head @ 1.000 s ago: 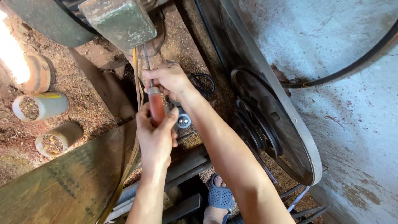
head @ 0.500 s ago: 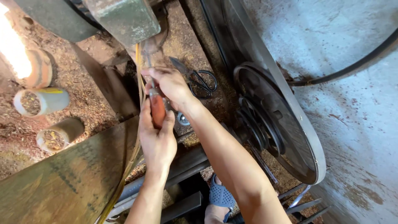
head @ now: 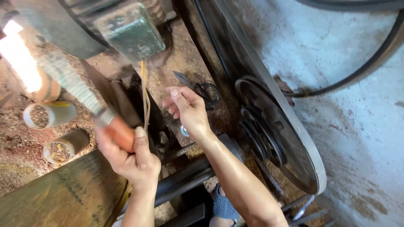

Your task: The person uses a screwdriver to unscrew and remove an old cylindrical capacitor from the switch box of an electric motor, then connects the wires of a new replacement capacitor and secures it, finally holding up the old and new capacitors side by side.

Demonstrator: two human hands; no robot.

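Head view: at lower left, the left hand (head: 130,157) keeps a clenched grip on an orange-handled metal file (head: 90,107) that slants toward the upper left. At centre, the right hand (head: 189,109) hangs released, fingers spread, near black scissors (head: 202,88) beside the large dark belt wheel (head: 273,138).

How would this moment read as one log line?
left hand: grips orange-handled tool | right hand: open, empty, above machine frame | scissors: lying nearby
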